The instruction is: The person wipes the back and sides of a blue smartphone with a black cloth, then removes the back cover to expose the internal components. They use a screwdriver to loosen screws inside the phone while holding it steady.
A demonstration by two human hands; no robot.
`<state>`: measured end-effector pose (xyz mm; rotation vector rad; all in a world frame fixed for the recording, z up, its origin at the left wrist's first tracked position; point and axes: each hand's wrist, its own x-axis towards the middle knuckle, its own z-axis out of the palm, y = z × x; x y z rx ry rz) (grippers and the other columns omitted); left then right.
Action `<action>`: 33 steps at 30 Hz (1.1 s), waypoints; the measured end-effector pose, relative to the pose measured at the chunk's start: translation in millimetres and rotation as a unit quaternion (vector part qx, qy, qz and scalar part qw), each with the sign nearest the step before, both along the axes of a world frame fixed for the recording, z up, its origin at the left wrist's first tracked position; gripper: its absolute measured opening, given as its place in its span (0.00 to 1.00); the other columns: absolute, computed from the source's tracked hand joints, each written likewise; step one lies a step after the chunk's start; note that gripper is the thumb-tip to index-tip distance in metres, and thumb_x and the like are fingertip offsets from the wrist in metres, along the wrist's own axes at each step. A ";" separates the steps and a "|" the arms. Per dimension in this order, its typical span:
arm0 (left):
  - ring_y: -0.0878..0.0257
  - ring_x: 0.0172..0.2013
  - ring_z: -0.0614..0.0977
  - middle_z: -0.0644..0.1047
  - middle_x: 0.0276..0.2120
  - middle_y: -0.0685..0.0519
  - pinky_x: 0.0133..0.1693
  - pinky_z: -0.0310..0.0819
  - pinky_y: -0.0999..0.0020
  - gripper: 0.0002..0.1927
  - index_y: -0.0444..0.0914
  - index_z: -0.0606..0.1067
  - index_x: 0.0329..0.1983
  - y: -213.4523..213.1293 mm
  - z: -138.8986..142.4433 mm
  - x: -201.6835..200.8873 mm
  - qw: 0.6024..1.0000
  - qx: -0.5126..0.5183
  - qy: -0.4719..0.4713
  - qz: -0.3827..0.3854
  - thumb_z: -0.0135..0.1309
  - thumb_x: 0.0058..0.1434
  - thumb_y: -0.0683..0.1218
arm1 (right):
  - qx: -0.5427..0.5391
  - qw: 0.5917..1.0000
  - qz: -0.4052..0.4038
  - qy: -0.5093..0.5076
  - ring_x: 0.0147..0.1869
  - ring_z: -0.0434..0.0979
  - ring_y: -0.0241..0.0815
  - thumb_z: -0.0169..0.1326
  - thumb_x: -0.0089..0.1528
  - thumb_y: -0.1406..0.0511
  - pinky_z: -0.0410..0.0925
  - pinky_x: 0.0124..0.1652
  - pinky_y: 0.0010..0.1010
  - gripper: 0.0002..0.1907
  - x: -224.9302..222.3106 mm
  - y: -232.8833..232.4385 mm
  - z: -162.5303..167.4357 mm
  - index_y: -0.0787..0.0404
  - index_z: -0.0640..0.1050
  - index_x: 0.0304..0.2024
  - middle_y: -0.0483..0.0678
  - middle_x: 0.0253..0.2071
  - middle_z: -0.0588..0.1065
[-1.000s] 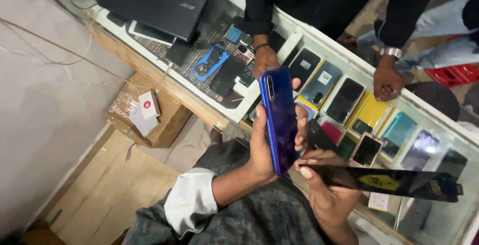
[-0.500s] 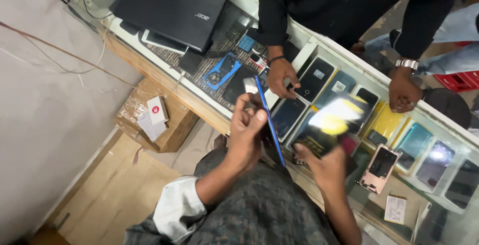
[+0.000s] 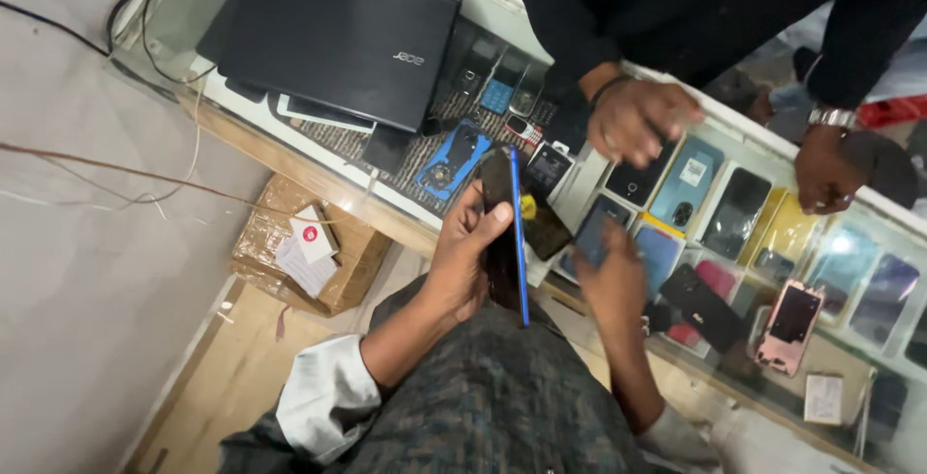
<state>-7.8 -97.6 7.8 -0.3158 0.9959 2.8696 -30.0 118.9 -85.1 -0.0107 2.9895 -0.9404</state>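
Since half a second ago, the film sheet we were holding in our right hand (image 3: pixel 614 281) has gone from it, and the other person's hand (image 3: pixel 642 119) has lifted off the counter (image 3: pixel 319 160). We are gripping the phone (image 3: pixel 509 233) edge-on in our left hand (image 3: pixel 463 262), thumb pressing its near face, just above the counter's front edge. Our right hand is hovering beside it, fingers loosely curled and blurred, holding nothing we can see. A closed laptop (image 3: pixel 338 35) is lying on the glass.
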 end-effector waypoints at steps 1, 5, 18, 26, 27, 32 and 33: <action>0.72 0.37 0.78 0.77 0.40 0.57 0.39 0.75 0.75 0.21 0.35 0.69 0.60 -3.5 -1.5 -2.1 1.000 -0.026 0.003 0.000 0.60 0.67 0.46 | -0.055 0.998 0.003 0.037 0.50 0.81 0.49 0.67 0.58 0.63 0.73 0.44 0.37 0.32 1.3 -3.2 14.4 0.67 0.71 0.61 0.60 0.49 0.81; 0.73 0.40 0.79 0.78 0.42 0.56 0.44 0.76 0.75 0.21 0.35 0.70 0.58 -13.1 -5.3 -5.4 0.991 -0.128 0.024 -0.041 0.61 0.65 0.44 | -0.466 0.884 0.026 -0.039 0.51 0.81 0.40 0.56 0.67 0.67 0.73 0.46 0.29 0.23 18.4 -22.5 75.2 0.69 0.71 0.63 0.54 0.51 0.80; 0.67 0.33 0.81 0.79 0.36 0.53 0.36 0.78 0.70 0.14 0.36 0.71 0.52 -13.9 -8.4 -0.5 0.978 0.024 -0.032 -0.206 0.56 0.70 0.48 | -0.481 0.871 -0.001 -0.098 0.40 0.81 0.36 0.56 0.66 0.70 0.76 0.39 0.27 0.22 43.9 -59.4 134.3 0.71 0.74 0.62 0.52 0.45 0.79; 0.70 0.41 0.80 0.78 0.42 0.54 0.45 0.76 0.74 0.14 0.36 0.71 0.54 -1.9 -9.2 4.1 0.980 0.006 -0.055 -0.193 0.55 0.69 0.47 | -0.506 0.855 0.003 -0.112 0.45 0.80 0.37 0.56 0.65 0.71 0.76 0.42 0.28 0.22 50.5 -53.5 142.9 0.71 0.73 0.62 0.52 0.48 0.78; 0.71 0.42 0.80 0.78 0.43 0.55 0.45 0.75 0.75 0.15 0.36 0.71 0.55 0.2 -9.7 4.8 0.982 -0.004 -0.050 -0.184 0.55 0.69 0.47 | -0.501 0.858 0.003 -0.110 0.44 0.81 0.37 0.56 0.65 0.72 0.76 0.42 0.28 0.22 50.5 -50.0 142.1 0.72 0.73 0.61 0.52 0.48 0.79; 0.70 0.43 0.79 0.78 0.43 0.53 0.48 0.76 0.73 0.15 0.33 0.69 0.54 27.3 -14.2 11.8 0.986 -0.130 0.047 -0.098 0.59 0.70 0.43 | -0.482 0.870 0.044 -0.099 0.42 0.80 0.36 0.57 0.64 0.74 0.75 0.41 0.27 0.21 50.4 -14.9 127.2 0.72 0.74 0.61 0.53 0.44 0.80; 0.70 0.45 0.79 0.78 0.45 0.53 0.50 0.75 0.74 0.16 0.32 0.69 0.55 34.0 -14.0 13.4 0.981 -0.162 0.068 -0.082 0.59 0.70 0.43 | -0.483 0.869 0.054 -0.092 0.42 0.80 0.35 0.57 0.64 0.75 0.75 0.41 0.26 0.22 49.6 -7.6 122.3 0.73 0.74 0.61 0.53 0.44 0.80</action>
